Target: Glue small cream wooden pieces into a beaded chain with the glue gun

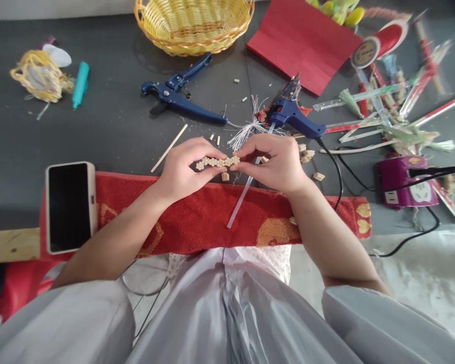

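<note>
My left hand (184,167) and my right hand (275,163) pinch the two ends of a short strip of small pale wooden pieces (218,162), held level above a red towel (197,217). The fingers of both hands are closed on it. A clear glue stick (242,199) lies slanted under my right hand, across the towel. A blue glue gun (293,117) rests just beyond my right hand, its black cord (335,172) running past my right wrist. Loose wooden bits (318,176) lie around my hands.
A phone (70,206) lies at the towel's left end. Blue pliers (182,98), a thin wooden stick (169,147), a yellow wicker basket (193,23), red paper (301,38) and a teal tube (80,83) lie further back. A purple power strip (407,182) and craft sticks (387,108) fill the right.
</note>
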The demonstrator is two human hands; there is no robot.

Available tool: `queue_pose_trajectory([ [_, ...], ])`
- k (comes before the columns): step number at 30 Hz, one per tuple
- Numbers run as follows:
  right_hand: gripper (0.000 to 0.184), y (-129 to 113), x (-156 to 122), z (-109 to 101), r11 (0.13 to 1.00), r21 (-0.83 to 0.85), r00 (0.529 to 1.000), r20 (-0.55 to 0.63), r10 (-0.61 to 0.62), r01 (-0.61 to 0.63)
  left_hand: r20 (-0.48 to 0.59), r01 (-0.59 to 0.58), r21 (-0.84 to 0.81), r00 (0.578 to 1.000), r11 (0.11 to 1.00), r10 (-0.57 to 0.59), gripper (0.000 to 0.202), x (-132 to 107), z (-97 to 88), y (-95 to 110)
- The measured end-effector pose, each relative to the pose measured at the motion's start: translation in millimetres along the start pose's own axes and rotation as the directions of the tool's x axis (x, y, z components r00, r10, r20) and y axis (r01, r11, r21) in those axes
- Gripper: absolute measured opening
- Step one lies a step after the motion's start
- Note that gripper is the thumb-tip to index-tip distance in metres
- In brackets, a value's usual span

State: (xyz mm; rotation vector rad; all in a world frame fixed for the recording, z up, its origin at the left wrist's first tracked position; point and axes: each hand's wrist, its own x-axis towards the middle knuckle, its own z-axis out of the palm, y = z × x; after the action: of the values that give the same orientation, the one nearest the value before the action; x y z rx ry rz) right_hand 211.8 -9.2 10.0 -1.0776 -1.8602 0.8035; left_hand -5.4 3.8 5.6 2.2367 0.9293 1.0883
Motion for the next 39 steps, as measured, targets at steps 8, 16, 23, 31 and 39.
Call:
queue_pose_trajectory([
  [8, 0.019, 0.5, -0.2, 0.2, 1.000, -0.006, 1.000, -0.008, -0.008, 0.008, -0.005, -0.019, -0.014, 1.000, 1.000, 0.019, 0.014, 0.5, 0.0, 0.7],
  [16, 0.019, -0.6, 0.2, -0.3, 1.000, -0.004, 1.000, -0.005, 0.003, -0.003, 0.015, 0.012, 0.015, 1.000, 1.000, -0.012, 0.018, -0.2, -0.8, 0.0],
  [23, 0.016, 0.6, 0.1, 0.1, 1.000, -0.004, 1.000, -0.011, -0.018, 0.018, -0.021, -0.037, -0.037, 0.999, 0.999, 0.036, 0.013, 0.3, 0.5, 0.6],
  [31, 0.014, 0.8, -0.3, 0.6, 1.000, -0.002, 1.000, -0.019, -0.021, 0.021, 0.010, -0.001, -0.007, 1.000, 1.000, 0.001, 0.015, 0.5, -0.5, 1.3],
  [39, 0.015, 0.4, -0.6, 0.0, 1.000, -0.009, 1.000, -0.012, -0.024, 0.024, -0.017, -0.025, -0.040, 1.000, 0.999, 0.025, 0.012, 0.7, 0.4, 1.5],
])
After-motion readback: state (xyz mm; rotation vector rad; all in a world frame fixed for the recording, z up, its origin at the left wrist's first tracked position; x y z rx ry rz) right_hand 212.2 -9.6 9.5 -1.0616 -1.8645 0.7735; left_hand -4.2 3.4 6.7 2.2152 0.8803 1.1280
